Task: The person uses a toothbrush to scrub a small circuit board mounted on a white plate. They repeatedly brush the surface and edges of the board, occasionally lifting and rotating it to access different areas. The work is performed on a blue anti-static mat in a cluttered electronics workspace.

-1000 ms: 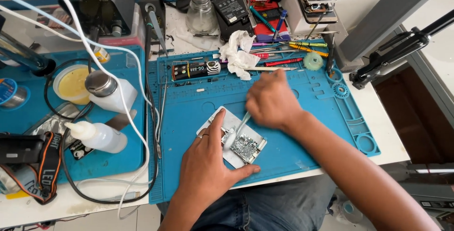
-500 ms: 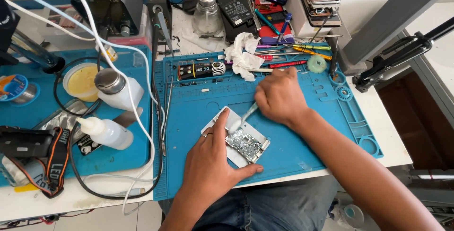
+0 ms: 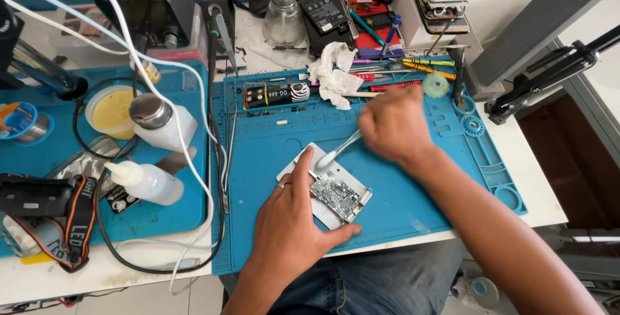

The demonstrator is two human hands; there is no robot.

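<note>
My left hand (image 3: 287, 224) presses flat on the circuit board (image 3: 337, 193) near the front edge of the blue mat (image 3: 400, 179). My right hand (image 3: 394, 124), gripping a brush (image 3: 336, 151), has swung back off the board since a moment ago, mid-stroke.

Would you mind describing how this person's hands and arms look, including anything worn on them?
Both hands are bare, with no gloves. The left hand wears a thin, silver-coloured ring on one finger. The right hand shows no ring or watch, though it is slightly blurred. Both forearms are bare as far as the picture shows, with no sleeves, wristbands or cables on them.
</note>
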